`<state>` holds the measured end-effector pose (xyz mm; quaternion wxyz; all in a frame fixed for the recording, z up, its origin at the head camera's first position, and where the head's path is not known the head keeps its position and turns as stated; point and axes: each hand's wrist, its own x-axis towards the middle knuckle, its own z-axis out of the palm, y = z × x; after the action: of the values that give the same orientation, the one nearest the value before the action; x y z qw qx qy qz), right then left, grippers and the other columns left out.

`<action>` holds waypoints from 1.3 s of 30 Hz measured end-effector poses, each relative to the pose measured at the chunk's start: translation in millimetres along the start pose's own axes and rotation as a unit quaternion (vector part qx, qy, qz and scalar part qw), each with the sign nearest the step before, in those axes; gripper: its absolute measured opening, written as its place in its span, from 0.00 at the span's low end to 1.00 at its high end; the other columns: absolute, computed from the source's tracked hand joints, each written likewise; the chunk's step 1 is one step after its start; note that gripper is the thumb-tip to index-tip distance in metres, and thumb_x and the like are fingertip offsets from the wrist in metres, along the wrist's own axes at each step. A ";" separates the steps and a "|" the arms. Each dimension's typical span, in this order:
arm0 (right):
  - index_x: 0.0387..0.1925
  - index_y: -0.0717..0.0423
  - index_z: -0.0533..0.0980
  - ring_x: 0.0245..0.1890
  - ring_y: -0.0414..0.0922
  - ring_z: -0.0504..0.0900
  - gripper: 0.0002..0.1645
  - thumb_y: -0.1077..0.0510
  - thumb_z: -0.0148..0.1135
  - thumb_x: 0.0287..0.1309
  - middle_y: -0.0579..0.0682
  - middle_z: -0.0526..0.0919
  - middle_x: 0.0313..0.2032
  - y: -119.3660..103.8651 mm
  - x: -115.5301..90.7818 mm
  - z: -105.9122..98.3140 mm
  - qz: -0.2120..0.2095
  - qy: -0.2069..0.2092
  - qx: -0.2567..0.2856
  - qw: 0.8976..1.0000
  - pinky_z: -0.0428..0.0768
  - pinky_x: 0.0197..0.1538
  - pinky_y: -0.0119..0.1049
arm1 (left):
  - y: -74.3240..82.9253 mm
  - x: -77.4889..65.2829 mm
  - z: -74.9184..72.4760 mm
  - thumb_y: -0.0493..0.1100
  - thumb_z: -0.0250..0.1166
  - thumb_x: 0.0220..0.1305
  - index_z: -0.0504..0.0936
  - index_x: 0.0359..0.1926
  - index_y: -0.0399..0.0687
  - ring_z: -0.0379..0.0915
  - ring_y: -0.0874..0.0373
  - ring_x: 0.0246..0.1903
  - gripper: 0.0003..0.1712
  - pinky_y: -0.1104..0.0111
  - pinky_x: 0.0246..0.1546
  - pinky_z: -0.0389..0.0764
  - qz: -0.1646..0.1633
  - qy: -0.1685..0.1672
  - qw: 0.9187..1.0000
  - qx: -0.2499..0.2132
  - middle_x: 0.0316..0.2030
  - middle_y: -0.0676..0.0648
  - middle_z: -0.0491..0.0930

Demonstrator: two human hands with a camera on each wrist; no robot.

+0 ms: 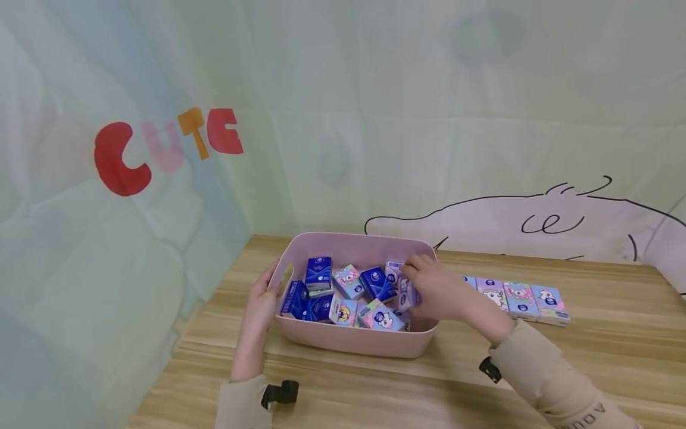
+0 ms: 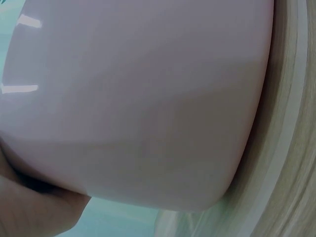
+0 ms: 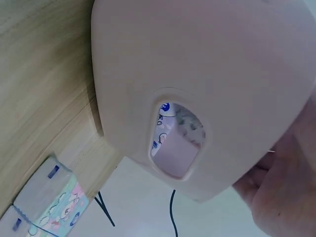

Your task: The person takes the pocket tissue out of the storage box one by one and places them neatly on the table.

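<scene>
A pink plastic basket (image 1: 354,342) stands on the table with several small tissue packs inside, some dark blue and some pastel with cartoon prints. My left hand (image 1: 261,307) grips the basket's left end by the handle hole; the left wrist view shows the thumb against its outer wall (image 2: 148,98). Over the right rim reaches my right hand (image 1: 439,289), its fingers round a purple tissue pack (image 1: 408,294) by the right wall. A dark blue pack (image 1: 379,283) lies just left of it. In the right wrist view the basket wall hides the right fingertips.
Right of the basket, several pastel tissue packs (image 1: 520,300) lie side by side in a row on the wooden table (image 1: 616,333), partly behind my right hand. Printed cloth walls (image 1: 343,149) enclose the table at the back and left.
</scene>
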<state>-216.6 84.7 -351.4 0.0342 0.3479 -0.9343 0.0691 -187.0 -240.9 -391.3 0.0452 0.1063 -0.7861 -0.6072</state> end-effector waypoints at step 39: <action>0.66 0.60 0.64 0.59 0.35 0.71 0.46 0.67 0.73 0.44 0.58 0.67 0.59 54.2 -108.9 -7.8 0.084 0.167 0.280 0.942 0.64 0.57 0.08 | -2.0 1.3 -0.5 0.35 0.40 0.73 0.53 0.75 0.48 0.43 0.45 0.75 0.30 0.49 0.74 0.51 -0.007 -0.011 1.000 -0.007 0.75 0.43 0.50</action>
<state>-169.7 196.7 -361.6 0.0847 0.2468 -0.8841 0.3877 -187.9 -242.2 -393.2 0.0328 0.1047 -0.7814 -0.6143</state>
